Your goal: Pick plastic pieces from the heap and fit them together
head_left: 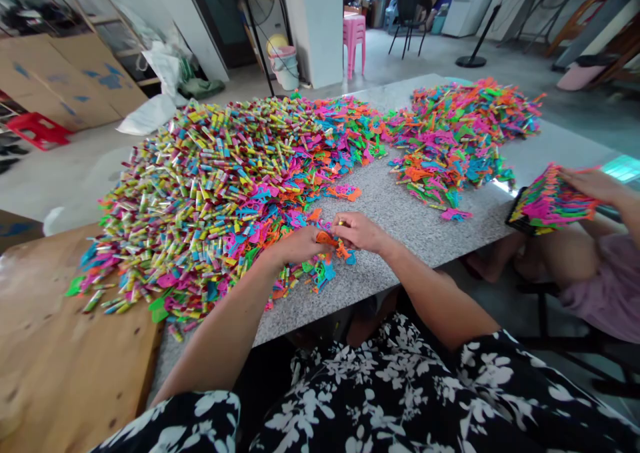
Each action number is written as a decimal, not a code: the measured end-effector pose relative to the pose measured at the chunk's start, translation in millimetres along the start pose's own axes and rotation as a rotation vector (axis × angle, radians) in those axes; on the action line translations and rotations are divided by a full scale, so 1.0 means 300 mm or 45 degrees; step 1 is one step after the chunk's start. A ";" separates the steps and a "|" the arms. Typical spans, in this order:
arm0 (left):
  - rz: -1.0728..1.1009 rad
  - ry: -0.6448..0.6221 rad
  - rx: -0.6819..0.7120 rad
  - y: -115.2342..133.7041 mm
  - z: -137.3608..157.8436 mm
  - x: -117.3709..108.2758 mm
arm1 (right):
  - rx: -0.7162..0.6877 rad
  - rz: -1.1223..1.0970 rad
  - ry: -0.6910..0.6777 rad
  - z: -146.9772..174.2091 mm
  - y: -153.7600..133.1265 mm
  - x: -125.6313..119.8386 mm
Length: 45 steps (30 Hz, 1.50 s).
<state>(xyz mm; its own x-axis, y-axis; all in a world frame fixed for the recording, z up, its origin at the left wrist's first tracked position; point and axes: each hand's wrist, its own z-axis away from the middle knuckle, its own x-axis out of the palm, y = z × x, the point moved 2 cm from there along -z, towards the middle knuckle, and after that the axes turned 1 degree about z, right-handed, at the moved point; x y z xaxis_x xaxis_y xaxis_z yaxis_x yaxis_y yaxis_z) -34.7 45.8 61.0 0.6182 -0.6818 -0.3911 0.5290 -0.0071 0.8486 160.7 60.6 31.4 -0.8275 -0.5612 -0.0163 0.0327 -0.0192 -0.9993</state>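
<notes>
My left hand (299,245) is closed on a small orange plastic piece (326,239) at the near edge of a big heap. Beside it, the fingers of my right hand (362,231) are pinched together close to that piece. A small yellow bit (342,223) shows at my right fingertips; its kind is too small to make out. The heap of small label-wrapped tubes (200,166) spreads to the left, mixed with flat plastic pieces (280,203) in pink, orange, blue and green. A few loose orange and blue pieces (345,251) lie just under my hands.
A second pile of coloured plastic pieces (455,139) lies farther right on the speckled stone table (375,273). At the right, another person's hand (590,181) rests on a black tray (520,218) packed with such pieces. A wooden board (65,346) adjoins at the left.
</notes>
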 end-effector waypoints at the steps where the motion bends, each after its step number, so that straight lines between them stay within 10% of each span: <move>1: 0.012 -0.025 -0.004 -0.004 -0.009 0.012 | -0.019 -0.020 -0.037 0.004 0.011 0.002; 5: -0.113 0.096 0.033 -0.029 -0.055 0.030 | 0.174 -0.143 0.025 -0.011 0.066 -0.064; 8: -0.451 0.382 0.005 -0.088 -0.062 -0.017 | 0.327 -0.236 0.515 -0.032 0.095 -0.240; 13: -0.979 0.937 -0.048 -0.179 0.050 -0.127 | 0.020 -0.700 1.343 -0.041 0.111 -0.521; 17: -1.116 1.146 -0.144 -0.214 0.179 -0.151 | 0.227 -0.529 1.060 -0.134 0.154 -0.400; 22: -1.177 1.067 -0.176 -0.312 0.293 -0.176 | -0.046 0.357 0.257 -0.339 0.112 0.049; 29: -1.072 0.960 0.069 -0.413 0.404 -0.116 | -0.215 1.097 0.017 -0.477 0.049 0.481; 35: -0.961 1.131 0.072 -0.451 0.431 -0.059 | -0.318 1.210 -0.021 -0.411 0.073 0.512; 45: -1.226 1.235 -0.343 -0.318 0.324 -0.105 | -0.298 1.106 0.235 -0.274 0.113 0.288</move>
<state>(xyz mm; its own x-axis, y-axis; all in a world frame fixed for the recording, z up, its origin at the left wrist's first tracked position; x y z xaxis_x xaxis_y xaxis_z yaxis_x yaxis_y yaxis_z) -161.2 -3.2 27.1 0.0441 0.2848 -0.9576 0.9977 0.0370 0.0569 44.2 79.5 -6.6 -0.6422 -0.1588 -0.7499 0.5872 0.5269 -0.6145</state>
